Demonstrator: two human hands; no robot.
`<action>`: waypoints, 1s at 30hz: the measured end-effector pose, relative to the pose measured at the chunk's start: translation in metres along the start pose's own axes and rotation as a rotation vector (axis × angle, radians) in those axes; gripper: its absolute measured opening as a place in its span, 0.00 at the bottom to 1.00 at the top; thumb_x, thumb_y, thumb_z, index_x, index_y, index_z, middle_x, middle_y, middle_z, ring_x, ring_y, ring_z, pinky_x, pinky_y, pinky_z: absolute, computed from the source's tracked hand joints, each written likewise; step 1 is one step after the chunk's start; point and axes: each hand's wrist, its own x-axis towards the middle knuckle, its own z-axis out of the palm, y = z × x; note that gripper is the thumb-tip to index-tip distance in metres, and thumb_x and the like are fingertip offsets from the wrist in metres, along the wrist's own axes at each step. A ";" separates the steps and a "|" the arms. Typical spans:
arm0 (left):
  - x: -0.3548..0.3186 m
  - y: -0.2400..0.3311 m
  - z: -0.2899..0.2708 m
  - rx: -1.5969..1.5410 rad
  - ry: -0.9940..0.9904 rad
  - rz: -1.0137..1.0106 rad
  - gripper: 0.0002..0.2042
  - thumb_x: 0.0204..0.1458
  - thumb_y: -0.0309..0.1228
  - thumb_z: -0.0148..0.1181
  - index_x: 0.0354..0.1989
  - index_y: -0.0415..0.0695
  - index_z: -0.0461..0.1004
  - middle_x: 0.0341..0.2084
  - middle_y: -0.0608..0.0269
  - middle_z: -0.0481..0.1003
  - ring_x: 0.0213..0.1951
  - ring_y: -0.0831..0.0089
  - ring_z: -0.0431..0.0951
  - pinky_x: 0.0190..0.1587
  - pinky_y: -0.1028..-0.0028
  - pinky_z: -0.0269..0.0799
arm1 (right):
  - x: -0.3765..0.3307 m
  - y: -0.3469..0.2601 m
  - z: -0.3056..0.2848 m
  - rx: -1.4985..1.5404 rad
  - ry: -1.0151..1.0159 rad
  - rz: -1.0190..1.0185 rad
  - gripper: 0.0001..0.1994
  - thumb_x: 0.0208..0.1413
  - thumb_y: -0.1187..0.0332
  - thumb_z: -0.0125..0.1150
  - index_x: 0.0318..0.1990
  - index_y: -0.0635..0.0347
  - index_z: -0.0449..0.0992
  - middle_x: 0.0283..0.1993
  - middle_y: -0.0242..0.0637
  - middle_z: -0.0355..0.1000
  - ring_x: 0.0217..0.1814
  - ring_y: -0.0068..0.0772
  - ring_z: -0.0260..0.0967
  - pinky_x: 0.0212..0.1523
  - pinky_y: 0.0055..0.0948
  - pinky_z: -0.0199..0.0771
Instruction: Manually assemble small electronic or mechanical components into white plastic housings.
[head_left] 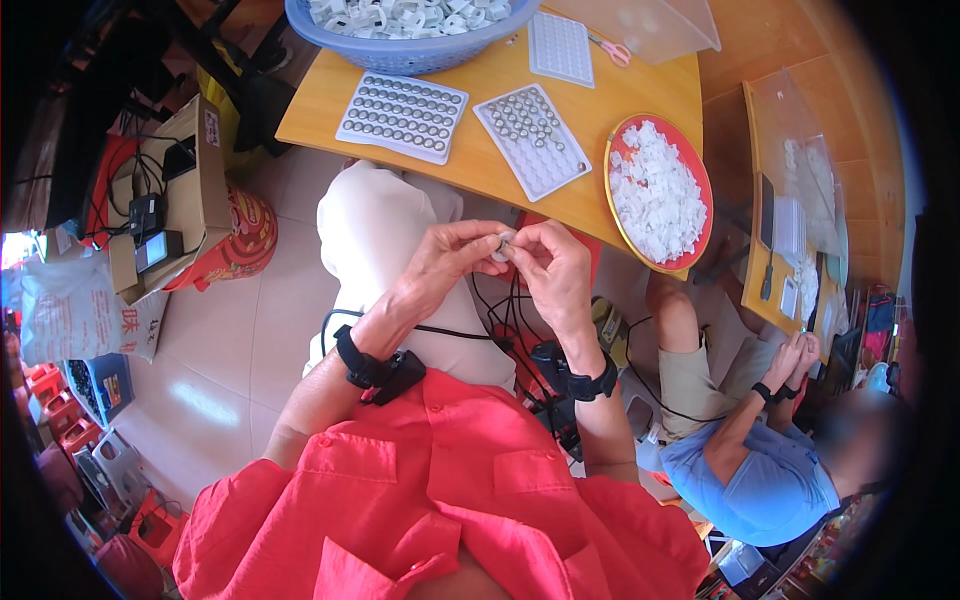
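Observation:
My left hand [447, 260] and my right hand [556, 270] meet above my lap, just off the table's near edge. Fingertips of both pinch a small whitish piece [501, 248]; its exact kind is too small to make out. Ahead on the table, a white tray [393, 150] holds rows of silver round discs [405, 108]. To its right, another white tray [548, 182] carries loose discs [525, 118] at its far part. A red plate with a yellow rim [697, 165] is heaped with small white translucent pieces [655, 190].
A blue basket [420, 56] of white plastic parts stands at the table's far left. Behind are a third tray [560, 50], pink-handled scissors [614, 50] and a clear bin [655, 25]. Cables hang below my hands. A co-worker in blue [750, 485] sits at right.

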 end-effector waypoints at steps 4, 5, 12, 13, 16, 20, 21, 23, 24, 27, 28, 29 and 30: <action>0.000 -0.001 -0.001 0.005 0.019 -0.014 0.14 0.56 0.30 0.51 0.46 0.35 0.71 0.33 0.61 0.75 0.33 0.75 0.75 0.39 0.77 0.72 | 0.001 0.007 -0.001 0.229 -0.039 0.242 0.06 0.46 0.81 0.60 0.30 0.65 0.70 0.24 0.29 0.67 0.24 0.15 0.66 0.24 0.19 0.68; 0.000 -0.001 -0.001 0.006 0.022 -0.014 0.14 0.56 0.30 0.51 0.46 0.35 0.71 0.33 0.61 0.75 0.33 0.75 0.75 0.39 0.77 0.72 | 0.001 0.008 0.000 0.313 -0.059 0.293 0.06 0.47 0.81 0.60 0.31 0.64 0.70 0.24 0.28 0.68 0.25 0.14 0.66 0.24 0.17 0.69; -0.003 0.006 0.001 -0.120 -0.012 -0.055 0.13 0.57 0.30 0.50 0.47 0.36 0.70 0.36 0.60 0.74 0.36 0.76 0.75 0.40 0.78 0.73 | 0.005 -0.014 -0.003 0.743 0.042 0.524 0.05 0.51 0.78 0.57 0.35 0.65 0.69 0.29 0.32 0.70 0.28 0.19 0.70 0.30 0.18 0.74; -0.004 0.006 0.000 -0.149 -0.013 -0.059 0.13 0.57 0.30 0.50 0.47 0.36 0.70 0.37 0.60 0.74 0.37 0.76 0.75 0.41 0.79 0.73 | 0.003 -0.017 -0.002 0.707 0.047 0.502 0.05 0.51 0.78 0.57 0.35 0.65 0.69 0.29 0.32 0.70 0.29 0.20 0.70 0.31 0.18 0.74; -0.004 0.006 -0.002 -0.168 -0.014 -0.056 0.13 0.57 0.30 0.50 0.47 0.37 0.70 0.38 0.60 0.74 0.38 0.76 0.75 0.41 0.79 0.73 | -0.002 -0.019 -0.001 0.637 0.028 0.454 0.05 0.51 0.78 0.56 0.35 0.65 0.69 0.29 0.32 0.70 0.29 0.20 0.71 0.31 0.18 0.74; -0.003 0.006 0.000 -0.177 -0.033 -0.046 0.13 0.57 0.30 0.50 0.47 0.36 0.70 0.37 0.60 0.74 0.37 0.76 0.75 0.41 0.79 0.73 | -0.006 -0.010 0.002 0.514 0.035 0.369 0.06 0.49 0.79 0.58 0.34 0.65 0.69 0.28 0.32 0.70 0.29 0.19 0.70 0.30 0.17 0.74; -0.004 0.008 0.000 -0.156 -0.030 -0.047 0.13 0.56 0.30 0.51 0.46 0.36 0.70 0.37 0.60 0.74 0.37 0.76 0.75 0.41 0.79 0.73 | -0.006 -0.010 0.002 0.516 0.031 0.369 0.06 0.49 0.79 0.58 0.34 0.65 0.69 0.28 0.32 0.70 0.29 0.19 0.70 0.30 0.17 0.74; -0.005 0.007 -0.001 -0.133 -0.023 -0.046 0.13 0.56 0.30 0.51 0.46 0.36 0.70 0.37 0.60 0.74 0.37 0.76 0.76 0.41 0.79 0.73 | -0.004 -0.009 0.003 0.492 0.031 0.429 0.05 0.47 0.80 0.59 0.32 0.66 0.70 0.26 0.32 0.70 0.27 0.17 0.69 0.29 0.16 0.73; -0.005 0.005 -0.002 -0.105 -0.029 -0.035 0.13 0.56 0.30 0.51 0.46 0.35 0.70 0.37 0.60 0.74 0.37 0.76 0.76 0.41 0.79 0.73 | -0.003 -0.010 0.004 0.492 0.030 0.429 0.05 0.47 0.80 0.59 0.32 0.66 0.70 0.26 0.32 0.70 0.27 0.17 0.69 0.29 0.16 0.73; -0.004 0.007 -0.001 -0.058 -0.013 -0.033 0.13 0.56 0.29 0.51 0.45 0.35 0.71 0.38 0.59 0.74 0.37 0.75 0.76 0.42 0.78 0.73 | 0.000 -0.013 0.005 0.562 0.053 0.510 0.05 0.46 0.80 0.59 0.31 0.66 0.70 0.25 0.33 0.70 0.26 0.17 0.69 0.28 0.15 0.73; -0.003 0.007 0.001 -0.041 0.007 -0.043 0.12 0.56 0.29 0.51 0.45 0.34 0.71 0.38 0.58 0.74 0.38 0.75 0.76 0.42 0.78 0.73 | 0.000 -0.009 0.005 0.583 0.066 0.522 0.05 0.47 0.80 0.59 0.31 0.66 0.70 0.25 0.34 0.70 0.26 0.17 0.69 0.28 0.15 0.73; -0.003 0.007 0.002 -0.041 0.003 -0.043 0.12 0.56 0.29 0.51 0.45 0.34 0.71 0.38 0.58 0.74 0.38 0.75 0.76 0.42 0.78 0.73 | 0.000 -0.007 0.005 0.604 0.079 0.534 0.05 0.47 0.80 0.59 0.31 0.67 0.70 0.26 0.35 0.71 0.26 0.17 0.69 0.28 0.15 0.73; -0.003 0.007 0.002 -0.091 0.002 -0.050 0.13 0.57 0.29 0.50 0.46 0.34 0.70 0.39 0.58 0.74 0.38 0.74 0.75 0.43 0.77 0.73 | 0.000 -0.007 0.006 0.607 0.080 0.533 0.05 0.47 0.80 0.59 0.31 0.67 0.70 0.26 0.35 0.71 0.26 0.17 0.69 0.28 0.15 0.73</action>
